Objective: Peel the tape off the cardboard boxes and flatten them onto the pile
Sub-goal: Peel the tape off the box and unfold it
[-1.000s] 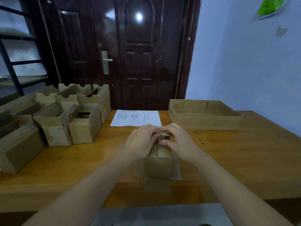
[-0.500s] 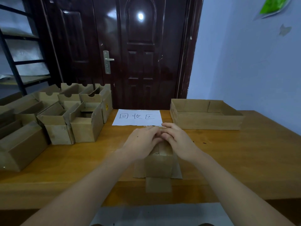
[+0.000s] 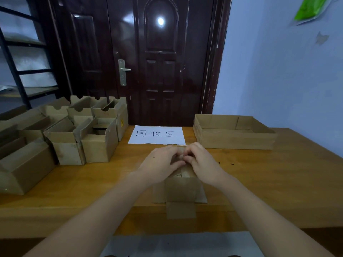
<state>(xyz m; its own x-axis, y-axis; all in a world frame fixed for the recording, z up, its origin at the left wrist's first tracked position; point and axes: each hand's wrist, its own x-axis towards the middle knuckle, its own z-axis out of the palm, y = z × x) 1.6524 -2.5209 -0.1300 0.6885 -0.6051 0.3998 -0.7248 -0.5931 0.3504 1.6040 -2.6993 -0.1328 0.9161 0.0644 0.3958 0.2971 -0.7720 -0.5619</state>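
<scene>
Both forearms are extended toward twelve o'clock; the left hand (image 3: 161,162) and right hand (image 3: 202,162) are brought together, fingers curled, fingertips touching.

— What do we see of ourselves here?

— Two bare forearms coming up from the bottom edge, and our left hand (image 3: 161,163) and right hand (image 3: 202,162). No sleeve reaches as far as the frame shows.

— Anything worn on the wrists or fingers?

— We find no watch, band, ring or glove on either side. There is a small dark dot on the back of our left hand, near the knuckles.

— And the nails?

— They are too small and shaded for us to tell. The upper arms are cut off by the frame.
</scene>
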